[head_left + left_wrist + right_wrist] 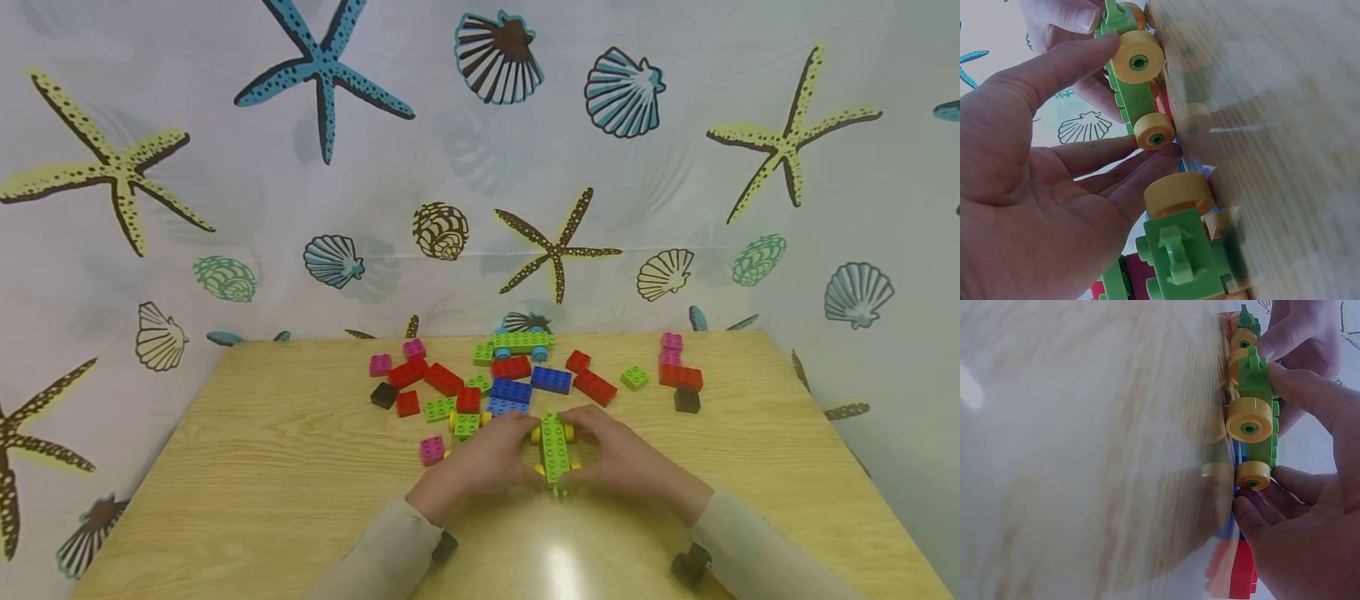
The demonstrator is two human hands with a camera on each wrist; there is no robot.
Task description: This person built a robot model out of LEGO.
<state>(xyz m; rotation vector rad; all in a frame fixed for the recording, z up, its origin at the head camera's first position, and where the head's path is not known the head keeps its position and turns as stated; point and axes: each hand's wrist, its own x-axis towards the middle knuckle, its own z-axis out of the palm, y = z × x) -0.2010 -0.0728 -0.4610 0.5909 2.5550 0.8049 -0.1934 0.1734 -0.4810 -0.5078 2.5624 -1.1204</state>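
Note:
A long green toy car base (555,450) with studs on top and yellow wheels (1139,57) stands on the table. My left hand (491,457) holds its left side, thumb at the near wheel and fingertips by the far wheel. On the opposite side, my right hand (626,460) grips it the same way, thumb near its close end and fingers at the far wheel (1252,475). Just left of my left hand is another green base (467,426) with yellow wheels, bearing a red brick (468,401); my hand partly hides it in the head view.
Behind the hands lie blue bricks (551,380), red bricks (595,387) and a green base with blue wheels (522,341). A pink brick (432,450) and a black brick (384,395) are at left. Joined red and pink bricks (681,377) and a black brick (687,401) sit at right.

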